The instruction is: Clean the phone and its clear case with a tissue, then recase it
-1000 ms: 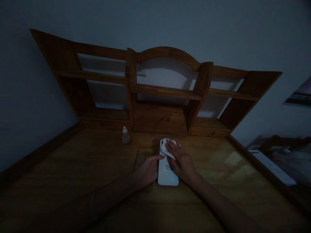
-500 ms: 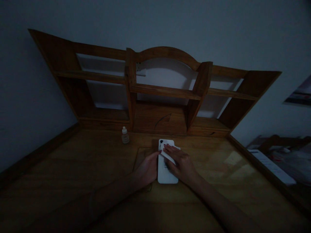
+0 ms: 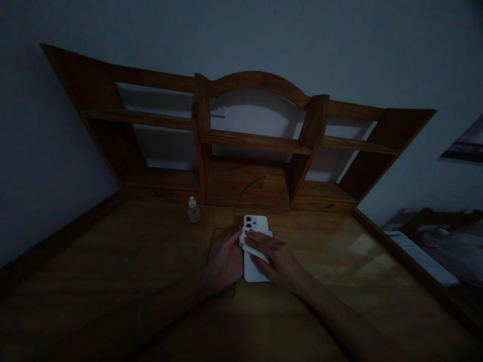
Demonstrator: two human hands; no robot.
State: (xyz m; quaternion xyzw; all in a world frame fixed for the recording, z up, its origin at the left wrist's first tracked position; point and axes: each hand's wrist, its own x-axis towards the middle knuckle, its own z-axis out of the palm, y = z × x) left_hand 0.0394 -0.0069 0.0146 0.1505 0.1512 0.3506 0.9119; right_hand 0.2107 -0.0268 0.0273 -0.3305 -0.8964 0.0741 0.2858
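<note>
A white phone (image 3: 253,271) lies back up on the wooden desk, its camera lenses showing at the upper left corner. My right hand (image 3: 277,255) presses a folded white cloth or tissue (image 3: 253,250) onto the phone's back, just below the lenses, with its fingers together. Against the phone's left edge rests my left hand (image 3: 229,261), steadying it, thumb near the cloth's left end; its other fingers are partly hidden. Behind and left of the hands stands a small clear bottle (image 3: 193,213) with a white cap.
A wooden shelf unit (image 3: 249,143) rises along the desk's back edge. Beneath my left forearm is a thin rectangular outline on the desk (image 3: 216,241). Off the right side are a white board or box (image 3: 422,257) and a plastic bag (image 3: 456,251).
My right hand and the cloth have moved left and slightly down over the phone, uncovering more of the camera lenses. My left hand stays at the phone's left edge.
</note>
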